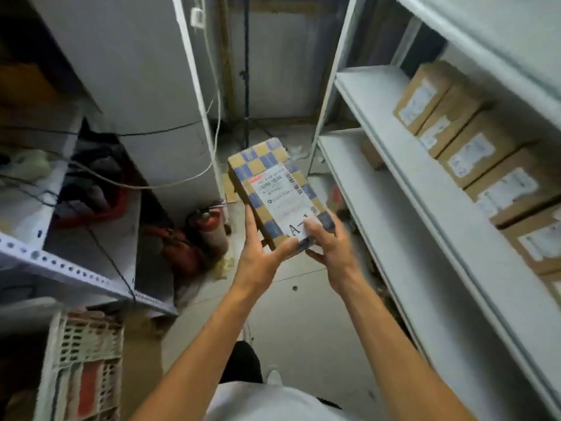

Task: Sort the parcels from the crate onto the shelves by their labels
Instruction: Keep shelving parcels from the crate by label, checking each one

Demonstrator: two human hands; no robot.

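A person stands in a narrow aisle, holding one parcel (277,189) out in front at about chest height, above the floor (306,317). The parcel is a long carton chequered blue and tan, tilted so that its top face shows. The left hand (258,253) cups the near left corner from below, fingers extended along the side and thumb against the near end. The right hand (329,246) grips the near right corner, thumb pressed on top of the white label (283,202) and fingers curled beneath. The label ends in a handwritten mark that begins "A-"; the thumb covers the rest.

Step in hand: reading the label, with the parcel out of the crate (82,369) and not yet shelved. The next move probably calls for shifting the right thumb to uncover the whole mark, then matching it to a shelf and sliding the carton in flat.

To the right rises a white shelf unit (403,189). Its middle board carries a row of brown cartons (473,153), each touching the next, with white labels facing out; one seems to read "A-2", the others are too blurred to read. Bare board remains at the far end of that row. A small carton (372,153) lies on the board below.

To the left stands a perforated metal rack (60,265) holding dark clutter and cables. The white lattice crate sits at lower left, its contents unclear. A red fire extinguisher (212,226) rests on the floor beside a grey cabinet (145,86).
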